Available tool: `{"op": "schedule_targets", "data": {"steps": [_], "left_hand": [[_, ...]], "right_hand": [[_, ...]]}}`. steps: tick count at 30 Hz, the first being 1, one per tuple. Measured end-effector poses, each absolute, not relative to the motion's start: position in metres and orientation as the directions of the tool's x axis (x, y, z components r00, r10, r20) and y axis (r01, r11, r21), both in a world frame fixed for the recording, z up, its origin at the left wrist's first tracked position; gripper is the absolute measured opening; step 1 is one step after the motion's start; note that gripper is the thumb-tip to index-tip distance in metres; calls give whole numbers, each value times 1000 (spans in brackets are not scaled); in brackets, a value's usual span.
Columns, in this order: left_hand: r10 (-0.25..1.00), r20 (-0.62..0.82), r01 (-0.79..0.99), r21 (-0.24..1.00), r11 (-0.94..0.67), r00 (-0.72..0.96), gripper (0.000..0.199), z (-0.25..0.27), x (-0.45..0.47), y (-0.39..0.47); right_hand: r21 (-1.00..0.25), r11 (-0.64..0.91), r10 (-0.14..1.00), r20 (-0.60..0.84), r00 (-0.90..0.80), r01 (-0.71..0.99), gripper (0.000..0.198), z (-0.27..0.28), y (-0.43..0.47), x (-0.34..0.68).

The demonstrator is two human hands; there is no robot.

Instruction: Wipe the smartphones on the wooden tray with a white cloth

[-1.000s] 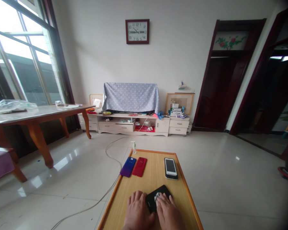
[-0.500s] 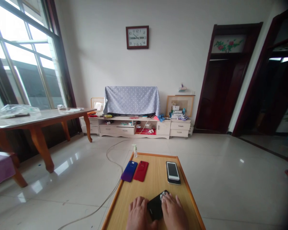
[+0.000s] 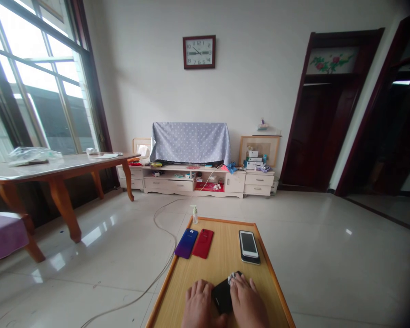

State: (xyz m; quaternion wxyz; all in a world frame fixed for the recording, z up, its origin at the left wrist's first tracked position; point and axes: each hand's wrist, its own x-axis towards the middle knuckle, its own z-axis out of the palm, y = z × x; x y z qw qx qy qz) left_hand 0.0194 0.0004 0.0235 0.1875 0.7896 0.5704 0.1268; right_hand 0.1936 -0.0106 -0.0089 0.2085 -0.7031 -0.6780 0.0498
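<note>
A black phone (image 3: 222,296) lies slanted on the wooden tabletop (image 3: 222,243) between my hands. My left hand (image 3: 198,303) steadies it, fingers curled at its left edge and thumb near the lower edge. Under the fingertips of my right hand (image 3: 248,300) is a crumpled greyish-white cloth (image 3: 232,276), pressed on the phone's upper right part. Farther up the table, a blue-purple phone (image 3: 186,243) and a red phone (image 3: 203,243) lie side by side at left. At right, a white phone (image 3: 249,244) rests on top of a dark one (image 3: 251,261).
A small pump bottle (image 3: 195,214) stands at the table's far left corner. A cable (image 3: 164,269) runs over the floor on the left. Beyond are a low white cabinet (image 3: 169,184) and a larger table (image 3: 82,160) by the window.
The whole view has shifted slightly, so things sit a little farther right. Both hands keep nearly the same places on the phone, and the cloth stays near its upper right corner.
</note>
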Motion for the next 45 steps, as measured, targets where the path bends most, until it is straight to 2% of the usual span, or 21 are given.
{"op": "schedule_targets", "data": {"steps": [2,4,7,14,17,20,25,28,30,34,36,40,42,45], "left_hand": [[948,15,847,444,-291,318,52,19,18,2],[949,18,852,436,-292,316,38,15,17,3],[952,2,865,418,-279,306,36,12,16,4],[945,36,839,451,-305,324,58,12,17,4],[948,54,838,454,-304,315,42,10,16,5],[952,51,846,446,-291,301,37,9,17,4],[949,51,842,448,-301,312,55,14,19,2],[952,50,843,452,-292,303,59,14,20,2],[954,59,843,453,-289,295,59,13,20,2],[951,85,830,469,-301,297,52,15,23,0],[950,86,829,470,-303,299,50,17,24,-1],[952,62,848,440,-294,298,57,18,25,-1],[950,60,851,429,-302,306,56,15,23,1],[942,60,847,423,-323,330,43,11,20,4]], "right_hand": [[-364,53,981,194,20,930,47,-14,-11,181],[-387,162,977,194,-92,908,44,-22,-13,165],[-414,256,960,213,-180,874,43,-24,-14,155],[-369,18,968,237,75,929,50,-4,-2,177],[-373,90,980,199,-15,923,47,-13,-4,163],[-390,170,976,192,-100,905,45,-18,-7,156],[-370,51,966,253,48,927,47,-7,-5,193],[-311,46,953,300,52,949,45,-23,-13,219],[-235,113,933,360,-22,965,42,-46,-22,226],[-92,346,827,500,-257,934,36,-79,-37,221],[-98,360,817,513,-263,928,35,-72,-36,217],[-179,110,903,430,-22,978,39,-39,-24,212],[-199,51,914,405,35,979,41,-36,-20,205],[-207,260,904,396,-162,943,37,-51,-19,187]]}}
